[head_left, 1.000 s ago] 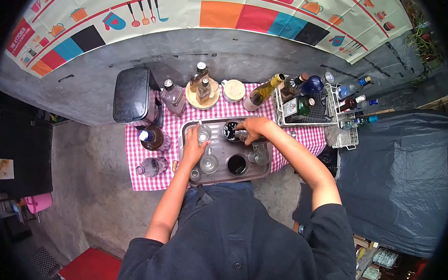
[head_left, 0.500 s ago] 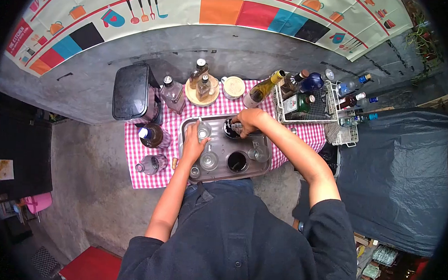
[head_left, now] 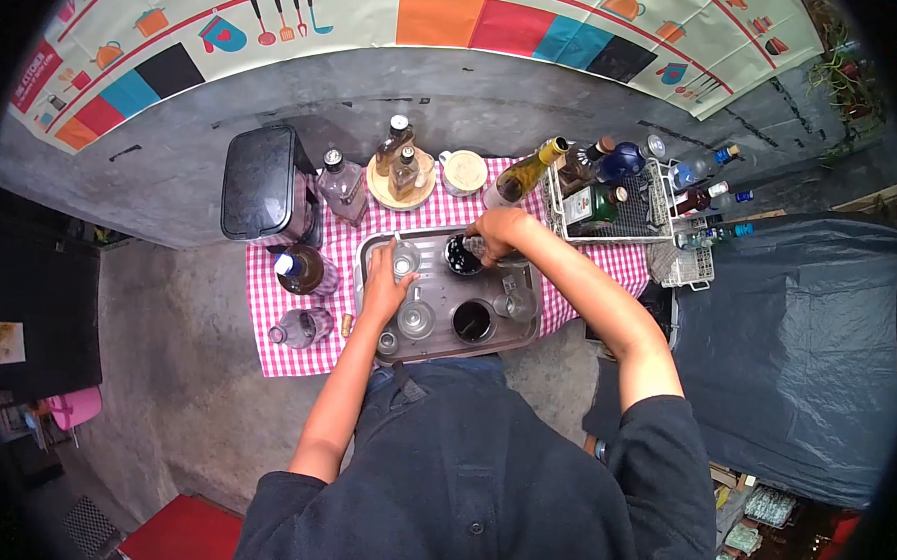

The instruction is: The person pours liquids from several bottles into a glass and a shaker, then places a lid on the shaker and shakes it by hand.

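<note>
My left hand is closed around a clear glass mug at the tray's upper left. My right hand is bent over a glass of dark liquid with pale bits on top. Its fingers pinch what looks like a small clear glass, partly hidden by the hand. Nearer to me on the brown tray stand another clear glass mug, a second glass of dark liquid, a clear glass and a small glass.
Left of the tray are a brown bottle, a clear bottle, a cork and a black-lidded bin. Behind stand bottles on a wooden board, a cup and a yellow-green bottle. A wire basket holds bottles.
My right hand has lifted and shifted slightly, with the small glass up from the dark drink, whose surface shows more. My left hand stays on the mug. The view has drifted a little.
</note>
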`<action>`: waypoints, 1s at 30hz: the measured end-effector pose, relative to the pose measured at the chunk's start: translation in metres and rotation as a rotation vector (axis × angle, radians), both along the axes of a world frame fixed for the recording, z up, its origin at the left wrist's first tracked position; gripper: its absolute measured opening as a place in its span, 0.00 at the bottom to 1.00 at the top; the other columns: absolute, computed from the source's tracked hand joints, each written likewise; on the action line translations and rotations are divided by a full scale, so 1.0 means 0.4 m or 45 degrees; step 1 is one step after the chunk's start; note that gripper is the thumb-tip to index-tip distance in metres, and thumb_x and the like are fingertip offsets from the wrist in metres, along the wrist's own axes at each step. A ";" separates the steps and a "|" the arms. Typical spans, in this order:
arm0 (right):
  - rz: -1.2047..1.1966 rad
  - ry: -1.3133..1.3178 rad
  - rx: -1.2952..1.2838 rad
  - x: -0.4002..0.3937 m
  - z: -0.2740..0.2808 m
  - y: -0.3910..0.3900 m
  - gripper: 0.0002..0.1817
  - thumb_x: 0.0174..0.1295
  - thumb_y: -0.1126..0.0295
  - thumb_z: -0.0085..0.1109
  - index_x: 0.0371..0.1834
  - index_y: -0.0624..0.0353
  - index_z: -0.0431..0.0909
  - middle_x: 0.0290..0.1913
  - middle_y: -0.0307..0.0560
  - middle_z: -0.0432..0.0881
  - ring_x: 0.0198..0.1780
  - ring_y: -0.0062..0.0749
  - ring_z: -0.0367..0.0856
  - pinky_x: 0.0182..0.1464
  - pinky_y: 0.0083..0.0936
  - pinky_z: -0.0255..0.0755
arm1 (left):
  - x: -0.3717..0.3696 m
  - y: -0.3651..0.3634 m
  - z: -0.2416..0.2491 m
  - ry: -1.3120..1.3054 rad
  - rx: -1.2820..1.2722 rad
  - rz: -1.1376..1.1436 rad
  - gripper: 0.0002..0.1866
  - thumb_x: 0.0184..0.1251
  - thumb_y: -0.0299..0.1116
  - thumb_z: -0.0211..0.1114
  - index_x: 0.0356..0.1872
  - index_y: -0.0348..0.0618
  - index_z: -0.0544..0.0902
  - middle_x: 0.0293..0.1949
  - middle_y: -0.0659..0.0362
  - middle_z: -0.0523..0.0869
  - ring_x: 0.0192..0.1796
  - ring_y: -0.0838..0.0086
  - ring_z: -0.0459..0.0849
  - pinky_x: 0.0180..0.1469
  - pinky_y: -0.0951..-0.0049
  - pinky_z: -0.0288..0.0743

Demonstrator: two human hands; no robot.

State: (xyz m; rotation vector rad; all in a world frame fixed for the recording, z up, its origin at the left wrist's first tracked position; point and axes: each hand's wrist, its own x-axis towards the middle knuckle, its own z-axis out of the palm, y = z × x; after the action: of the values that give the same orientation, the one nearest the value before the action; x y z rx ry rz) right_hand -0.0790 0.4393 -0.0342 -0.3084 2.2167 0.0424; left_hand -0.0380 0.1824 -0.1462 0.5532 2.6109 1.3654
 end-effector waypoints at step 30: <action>0.149 -0.277 0.507 -0.052 -0.051 -0.081 0.46 0.39 0.51 0.79 0.69 0.43 0.74 0.57 0.44 0.85 0.56 0.39 0.84 0.56 0.38 0.79 | 0.000 0.002 -0.011 0.019 0.022 -0.009 0.44 0.52 0.31 0.77 0.70 0.35 0.64 0.59 0.43 0.71 0.63 0.46 0.72 0.65 0.56 0.68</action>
State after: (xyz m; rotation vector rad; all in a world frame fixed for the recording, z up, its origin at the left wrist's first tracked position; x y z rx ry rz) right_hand -0.0998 0.4069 -0.0544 -0.2087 1.9201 0.4851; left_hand -0.0382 0.1831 -0.1505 0.5764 2.6084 1.3887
